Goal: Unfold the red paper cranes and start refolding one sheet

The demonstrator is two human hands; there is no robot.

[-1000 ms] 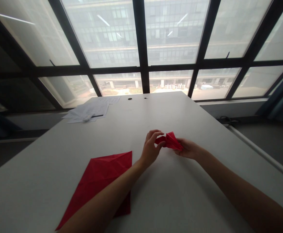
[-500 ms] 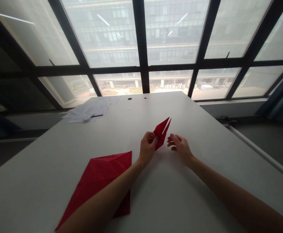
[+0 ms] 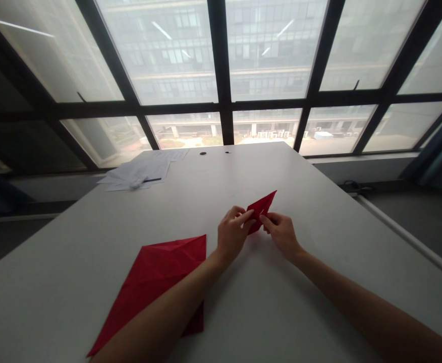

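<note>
A small piece of folded red paper (image 3: 262, 204) with a pointed tip is held up over the white table. My left hand (image 3: 233, 232) is closed on its left side, thumb and fingers pinching it. On the right edge, my right hand (image 3: 280, 233) pinches the same paper between thumb and fingertips. The tip points up and to the right, away from me. Part of the paper is hidden behind my fingers. A larger sheet of creased red paper (image 3: 156, 272) lies on the table to the left, partly covered by my left forearm.
Several loose white papers (image 3: 141, 169) lie at the far left of the white table (image 3: 300, 312), with a dark pen-like stick (image 3: 153, 179) on them. Two small round holes pierce the far tabletop. Large windows stand behind, and a dark cable (image 3: 357, 187) sits at the right.
My right hand has moved left and now pinches the folded paper. The paper has tilted further right, and the gap between its two points no longer shows as before.
</note>
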